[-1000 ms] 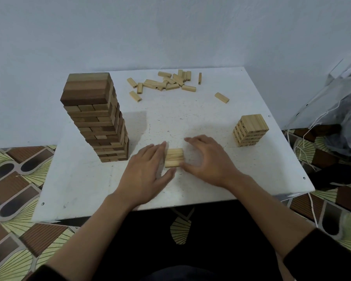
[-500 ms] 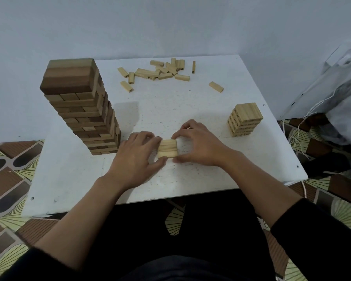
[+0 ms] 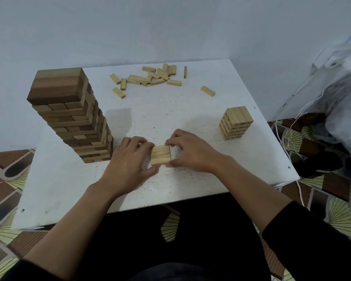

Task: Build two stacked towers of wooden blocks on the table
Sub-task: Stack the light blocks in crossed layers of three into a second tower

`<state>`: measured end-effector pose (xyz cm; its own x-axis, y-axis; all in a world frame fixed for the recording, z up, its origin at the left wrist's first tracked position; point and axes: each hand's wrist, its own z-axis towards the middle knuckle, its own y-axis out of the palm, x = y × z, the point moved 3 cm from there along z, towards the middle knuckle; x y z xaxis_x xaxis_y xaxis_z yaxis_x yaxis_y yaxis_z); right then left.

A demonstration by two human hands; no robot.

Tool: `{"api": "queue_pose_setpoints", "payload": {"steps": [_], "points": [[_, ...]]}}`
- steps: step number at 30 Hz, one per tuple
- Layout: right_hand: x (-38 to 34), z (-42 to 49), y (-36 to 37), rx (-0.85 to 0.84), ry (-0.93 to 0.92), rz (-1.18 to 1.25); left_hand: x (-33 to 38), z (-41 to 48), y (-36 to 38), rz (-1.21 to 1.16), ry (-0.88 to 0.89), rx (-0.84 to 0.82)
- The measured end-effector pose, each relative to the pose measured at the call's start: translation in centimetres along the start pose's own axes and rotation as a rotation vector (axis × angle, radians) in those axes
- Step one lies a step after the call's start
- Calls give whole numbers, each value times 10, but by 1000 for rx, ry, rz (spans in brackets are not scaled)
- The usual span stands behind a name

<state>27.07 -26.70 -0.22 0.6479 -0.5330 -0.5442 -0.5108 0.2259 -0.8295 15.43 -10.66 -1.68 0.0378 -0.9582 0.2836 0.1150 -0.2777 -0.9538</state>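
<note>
A small flat row of pale wooden blocks (image 3: 161,154) lies near the front middle of the white table (image 3: 73,185). My left hand (image 3: 130,161) grips its left side with curled fingers and thumb. My right hand (image 3: 190,153) pinches its right side the same way. A tall tower of darker brown blocks (image 3: 73,116) stands at the left. A short pale tower (image 3: 235,122) stands at the right. Several loose pale blocks (image 3: 150,78) lie scattered at the far edge, and one single block (image 3: 207,91) lies apart from them.
A blue-grey wall runs behind the table. A grey plastic bag (image 3: 340,98) with white strings sits right of the table. Patterned floor tiles (image 3: 2,179) surround it. The tall tower is close to my left hand.
Both hands went from lying flat beside the small row of blocks to curling their fingers round its ends. The camera view shifted slightly.
</note>
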Motion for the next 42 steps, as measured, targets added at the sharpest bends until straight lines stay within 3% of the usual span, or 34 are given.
{"api": "queue_pose_setpoints", "payload": {"steps": [11,23,31,42], "points": [[-5,-6,-11,-80,-31,-49,8,5,-4,26,57,3],[-7,-39,-88,178,-81,-35,48,46,-55,-91,195,161],[33,-54,-137,226,-47,14,92,96,-63,-114,224,160],[107,-74,-173,132,77,38,156,146,-33,-135,193,157]]}}
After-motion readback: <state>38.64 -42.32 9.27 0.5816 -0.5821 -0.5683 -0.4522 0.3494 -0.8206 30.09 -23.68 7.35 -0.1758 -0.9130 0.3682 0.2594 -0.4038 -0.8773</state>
